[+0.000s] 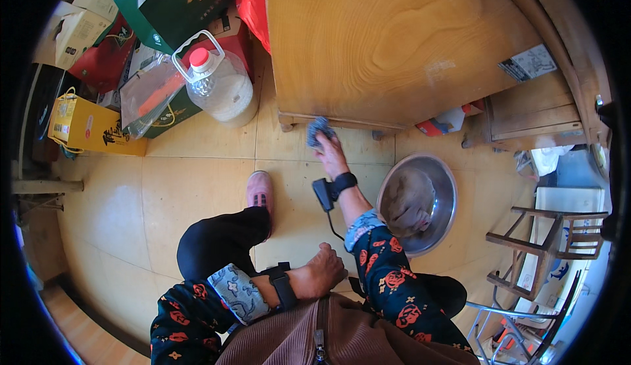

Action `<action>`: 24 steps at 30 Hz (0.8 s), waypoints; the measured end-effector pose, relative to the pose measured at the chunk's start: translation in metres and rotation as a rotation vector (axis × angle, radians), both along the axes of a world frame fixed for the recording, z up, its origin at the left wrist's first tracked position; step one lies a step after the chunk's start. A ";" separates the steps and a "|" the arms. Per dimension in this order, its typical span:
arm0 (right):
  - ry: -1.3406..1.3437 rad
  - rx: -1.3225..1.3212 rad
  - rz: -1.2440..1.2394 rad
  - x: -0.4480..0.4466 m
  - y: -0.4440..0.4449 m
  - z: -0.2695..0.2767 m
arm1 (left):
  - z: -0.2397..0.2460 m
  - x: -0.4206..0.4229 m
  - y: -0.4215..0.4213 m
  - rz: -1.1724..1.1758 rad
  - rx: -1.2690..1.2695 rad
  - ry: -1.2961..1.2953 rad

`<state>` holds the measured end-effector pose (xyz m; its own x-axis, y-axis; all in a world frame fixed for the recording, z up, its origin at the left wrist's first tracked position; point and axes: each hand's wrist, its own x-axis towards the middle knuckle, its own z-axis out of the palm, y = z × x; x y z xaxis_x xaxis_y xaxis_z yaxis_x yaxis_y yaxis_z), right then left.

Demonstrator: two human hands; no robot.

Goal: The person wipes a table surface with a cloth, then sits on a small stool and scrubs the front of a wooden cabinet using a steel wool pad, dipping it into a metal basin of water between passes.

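Observation:
My right hand [333, 157] grips a bunched grey-blue cloth [317, 133] at the lower edge of a wooden cabinet [355, 49], close to its left front foot. Whether the cloth presses on the wood or only hangs before it, I cannot tell. Near my lap, my left hand [323, 271] is curled into a loose fist, and no object shows in it. A metal basin [446, 202] stands on the floor to the right of my right forearm. Murky water and a soaked greyish cloth [411, 214] lie inside it.
A large plastic jug [222, 91] with a red cap stands left of the cabinet, before gift bags and boxes [182, 5]. A yellow bag [98, 123] is farther left. At right are a wooden chair [532, 246] and a metal-framed seat [512, 325]. My pink shoe [260, 190] rests on the tiles.

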<state>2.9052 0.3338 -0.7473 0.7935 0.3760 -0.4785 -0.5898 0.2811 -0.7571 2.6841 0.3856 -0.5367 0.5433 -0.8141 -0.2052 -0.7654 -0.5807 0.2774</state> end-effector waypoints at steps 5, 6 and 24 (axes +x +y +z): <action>0.125 -0.235 -0.591 0.025 -0.087 -0.009 | -0.003 0.003 0.003 0.003 0.082 0.104; 0.018 -0.271 -0.567 0.032 -0.093 -0.007 | -0.003 0.003 0.005 0.012 0.108 0.116; 0.012 -0.147 -0.617 0.040 -0.043 -0.019 | -0.007 -0.015 0.014 0.121 0.019 -0.009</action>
